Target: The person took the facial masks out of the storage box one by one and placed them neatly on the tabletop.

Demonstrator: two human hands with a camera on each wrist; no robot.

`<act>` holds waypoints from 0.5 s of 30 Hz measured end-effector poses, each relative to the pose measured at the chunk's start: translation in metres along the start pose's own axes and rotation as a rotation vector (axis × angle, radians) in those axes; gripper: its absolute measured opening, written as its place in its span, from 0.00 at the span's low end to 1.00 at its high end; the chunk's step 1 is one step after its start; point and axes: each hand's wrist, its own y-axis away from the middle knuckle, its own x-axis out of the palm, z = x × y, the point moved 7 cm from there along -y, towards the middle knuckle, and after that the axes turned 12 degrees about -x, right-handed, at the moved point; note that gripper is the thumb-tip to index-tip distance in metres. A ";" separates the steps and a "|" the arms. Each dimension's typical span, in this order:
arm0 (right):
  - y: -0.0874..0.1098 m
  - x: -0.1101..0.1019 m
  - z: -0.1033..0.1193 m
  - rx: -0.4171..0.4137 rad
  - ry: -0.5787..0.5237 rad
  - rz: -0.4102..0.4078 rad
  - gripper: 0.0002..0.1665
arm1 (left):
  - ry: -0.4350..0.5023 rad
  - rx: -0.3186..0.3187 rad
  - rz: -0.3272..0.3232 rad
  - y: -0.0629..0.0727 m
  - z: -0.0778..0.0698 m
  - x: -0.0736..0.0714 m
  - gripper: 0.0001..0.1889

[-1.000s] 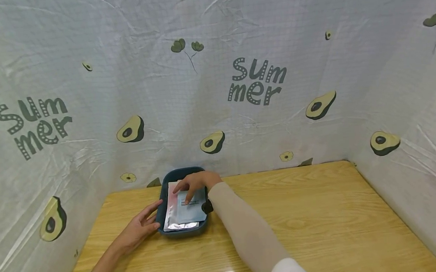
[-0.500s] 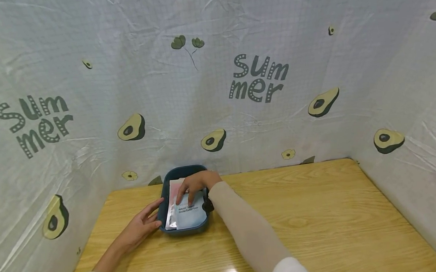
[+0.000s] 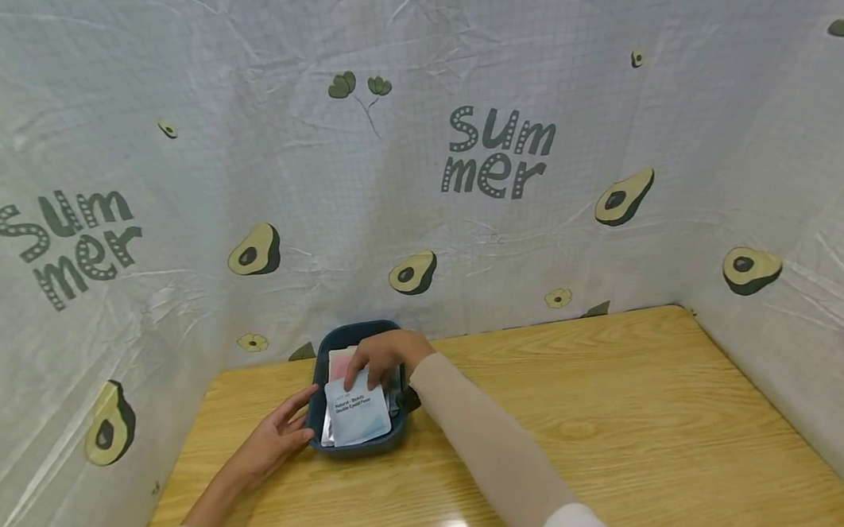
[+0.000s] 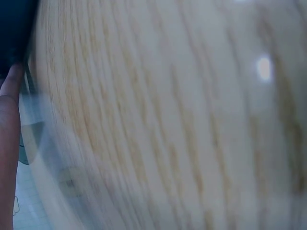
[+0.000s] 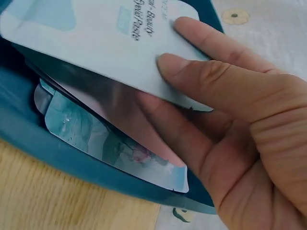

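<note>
A dark blue plastic bin (image 3: 366, 450) stands at the table's back left with several flat packets in it. My right hand (image 3: 385, 357) reaches into it and pinches a pale blue packet (image 3: 359, 423) labelled as double eyelid paste. In the right wrist view, the thumb lies on top of this packet (image 5: 105, 43), which is tilted up off the others. Beneath it show a pinkish silver packet (image 5: 115, 105) and a teal floral packet (image 5: 81, 124). My left hand (image 3: 268, 445) touches the bin's left side with extended fingers; in the left wrist view only one finger (image 4: 9, 110) shows.
The bin rests on a wood-grain table (image 3: 581, 430), close to its back edge. A white curtain (image 3: 494, 276) printed with avocados hangs behind and along both sides.
The pale blue packet has been lifted at its upper edge and shifted slightly left and towards me by my right hand. My left hand stays at the bin's side.
</note>
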 end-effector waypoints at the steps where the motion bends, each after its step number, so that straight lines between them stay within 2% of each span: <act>1: 0.000 -0.001 0.001 -0.017 0.012 -0.011 0.23 | 0.000 0.002 -0.002 0.000 0.001 0.000 0.38; 10: 0.004 -0.015 0.003 -0.131 0.157 -0.149 0.14 | -0.007 -0.008 -0.020 -0.001 0.003 -0.001 0.38; 15: 0.006 -0.021 -0.002 -0.115 0.196 -0.234 0.15 | 0.009 0.016 0.004 -0.001 0.003 -0.002 0.39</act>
